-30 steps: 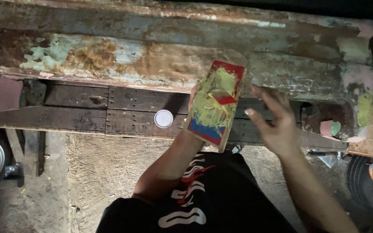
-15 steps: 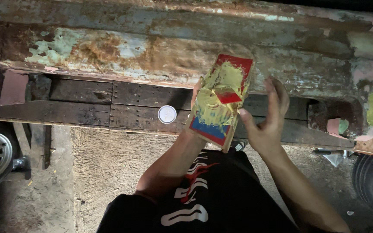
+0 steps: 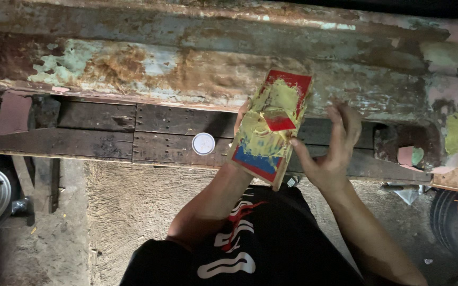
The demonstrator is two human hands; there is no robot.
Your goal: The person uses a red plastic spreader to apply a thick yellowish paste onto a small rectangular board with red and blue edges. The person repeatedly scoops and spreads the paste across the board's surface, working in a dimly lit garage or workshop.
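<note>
- Head view: the left hand (image 3: 239, 119) grips a board (image 3: 270, 130) smeared with yellow putty from behind, tilted up before the rusty panel (image 3: 186, 69).
- The right hand (image 3: 328, 151) is half open, its fingertips at the board's right edge beside a small red scraper (image 3: 279, 123) lying in the putty; it holds nothing that I can see.
- A white cap (image 3: 203, 143) sits on the dark beam (image 3: 96, 143), left of the board.
- This looks like loading putty; next would be a firm pinch on the scraper.
</note>
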